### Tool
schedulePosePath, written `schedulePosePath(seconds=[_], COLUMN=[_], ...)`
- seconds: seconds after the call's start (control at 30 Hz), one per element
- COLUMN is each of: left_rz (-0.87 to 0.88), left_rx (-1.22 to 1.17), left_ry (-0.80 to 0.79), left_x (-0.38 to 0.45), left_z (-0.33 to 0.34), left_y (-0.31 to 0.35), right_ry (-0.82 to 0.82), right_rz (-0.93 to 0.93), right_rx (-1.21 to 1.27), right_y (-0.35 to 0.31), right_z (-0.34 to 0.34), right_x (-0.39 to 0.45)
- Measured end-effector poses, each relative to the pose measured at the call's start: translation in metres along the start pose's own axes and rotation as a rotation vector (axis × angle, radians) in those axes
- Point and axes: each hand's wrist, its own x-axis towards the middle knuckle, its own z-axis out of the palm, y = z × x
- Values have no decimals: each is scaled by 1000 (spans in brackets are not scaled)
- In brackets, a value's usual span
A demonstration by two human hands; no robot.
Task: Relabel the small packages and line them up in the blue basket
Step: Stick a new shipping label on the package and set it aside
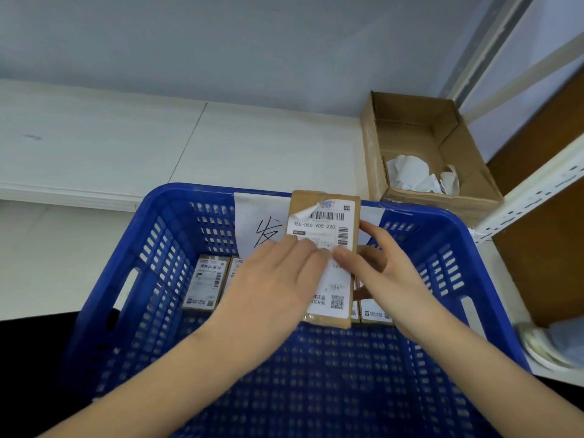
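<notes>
A small brown cardboard package (325, 213) with a white shipping label is held up over the blue basket (164, 245). The label's top left corner is peeled up and curled. My right hand (382, 267) grips the package from its right side, thumb on the label. My left hand (278, 279) lies flat on the label's left half, fingers straight, pressing it. Several labelled packages (205, 282) lie in a row on the basket floor at the far end, partly hidden behind my hands.
A paper sheet with a handwritten character (262, 226) hangs on the basket's far wall. An open cardboard box (410, 128) holding crumpled label backings (417, 175) stands at the back right. A white metal shelf frame (531, 197) rises on the right. White tabletop (126, 147) lies behind.
</notes>
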Motion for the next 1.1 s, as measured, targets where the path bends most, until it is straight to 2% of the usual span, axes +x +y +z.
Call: schedulePosePath(seconds=[0.17, 0.43, 0.6, 0.87, 0.97, 1.03, 1.1], left_rz=[-39, -80, -146, -258, -380, -474, -468], left_rx=[-79, -68, -39, -129, -166, -135, -37], left_ry=[-184, -262, -242, -231, -186, -169, -144], left_x=[-2, 2, 1, 1, 2, 2, 1], left_z=[9, 10, 10, 9, 8, 12, 15], left_y=[-1, -12, -9, -12, -11, -12, -12], right_ry=[-44, -137, -147, -161, -173, -182, -182], right_rz=[15, 8, -54, -17, -1, 5, -3], right_rx=[20, 12, -2, -3, -4, -8, -15], right_y=[4, 8, 4, 6, 7, 7, 6], right_z=[6, 10, 9, 9, 12, 14, 15], right_x=[-1, -5, -4, -5, -5, -6, -6])
